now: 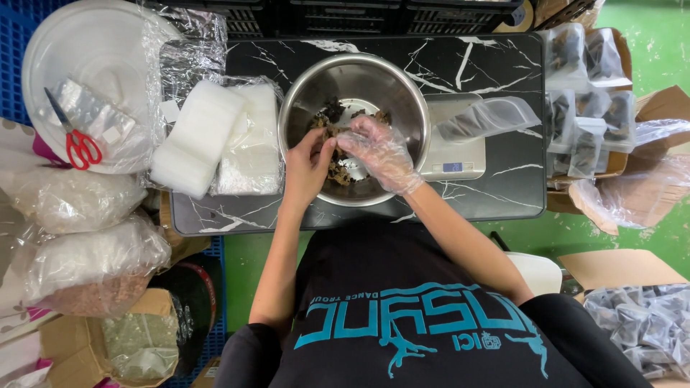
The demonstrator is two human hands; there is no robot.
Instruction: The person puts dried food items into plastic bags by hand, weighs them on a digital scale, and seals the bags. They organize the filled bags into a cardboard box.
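Observation:
A steel bowl [402, 93] stands on a black marbled table [489, 65] and holds dark dried pieces [332, 109]. Both my hands reach into it. My left hand [307, 167] is bare and pinches some of the brown dried stuff [336, 172]. My right hand [379, 152] wears a clear plastic glove and its fingers meet the left hand's over the same clump. Right of the bowl, a small scale [454, 162] carries an open clear pouch [489, 116].
White foam sheets [195, 136] and clear bags [251, 154] lie left of the bowl. Red-handled scissors [77, 140] rest on a round white lid [93, 43]. Filled pouches [586, 93] sit in a box at right, bulk bags [93, 259] at left.

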